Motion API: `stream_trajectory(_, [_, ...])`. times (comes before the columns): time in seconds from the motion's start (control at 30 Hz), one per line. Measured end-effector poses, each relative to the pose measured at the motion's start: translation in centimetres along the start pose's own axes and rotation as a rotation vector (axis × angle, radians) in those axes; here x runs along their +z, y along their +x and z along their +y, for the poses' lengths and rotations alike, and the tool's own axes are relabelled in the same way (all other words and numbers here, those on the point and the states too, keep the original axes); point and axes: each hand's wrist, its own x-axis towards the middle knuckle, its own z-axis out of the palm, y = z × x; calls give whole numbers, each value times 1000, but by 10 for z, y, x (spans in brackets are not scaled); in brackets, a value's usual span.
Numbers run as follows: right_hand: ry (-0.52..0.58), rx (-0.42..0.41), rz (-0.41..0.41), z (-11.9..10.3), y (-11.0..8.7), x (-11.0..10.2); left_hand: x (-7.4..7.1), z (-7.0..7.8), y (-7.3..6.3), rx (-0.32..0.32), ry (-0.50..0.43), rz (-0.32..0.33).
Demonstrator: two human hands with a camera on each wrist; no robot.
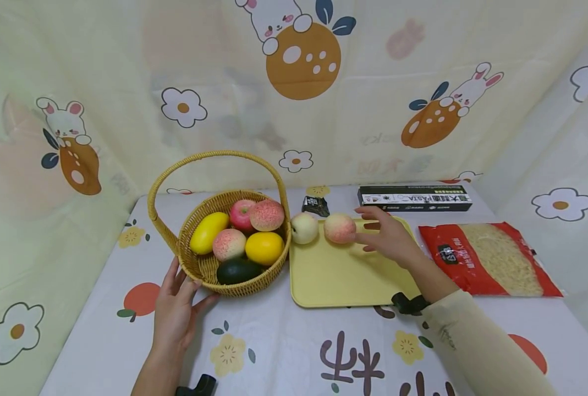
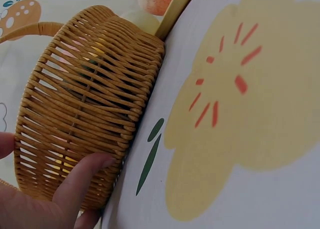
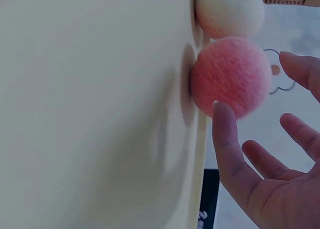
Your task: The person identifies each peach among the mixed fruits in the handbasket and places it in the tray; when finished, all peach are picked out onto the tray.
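Observation:
My left hand rests against the near left side of a wicker basket, its thumb on the weave in the left wrist view. The basket holds a red apple, two pink peaches, a yellow mango, a yellow lemon and a dark green avocado. My right hand has spread fingers beside a pink-and-cream peach on a yellow tray. In the right wrist view a fingertip overlaps that peach; contact is hard to tell. A paler peach sits between it and the basket.
Behind the tray lie a small black packet and a black-and-white pasta box. A red bag of pasta lies right of the tray, near my right forearm. The basket's tall handle arches over the fruit.

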Motion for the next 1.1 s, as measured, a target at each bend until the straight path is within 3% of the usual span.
stream_trajectory(0.23, [-37, 10, 2, -7, -20, -15, 0, 0, 1, -5, 2, 4])
stream_trajectory(0.43, [-40, -27, -5, -24, -35, -14, -2, 0, 1, -4, 1, 8])
stream_trajectory(0.7, [-149, -161, -2, -69, -38, 13, -3, -1, 1, -9, 2, 10])
stream_trajectory(0.97, [-151, -344, -102, -112, -28, 47, -1, 0, 1, -7, 2, 0])
stream_trajectory(1.1, [-197, -392, -133, -128, -25, 60, 0, 2, 1, -10, 0, -2])
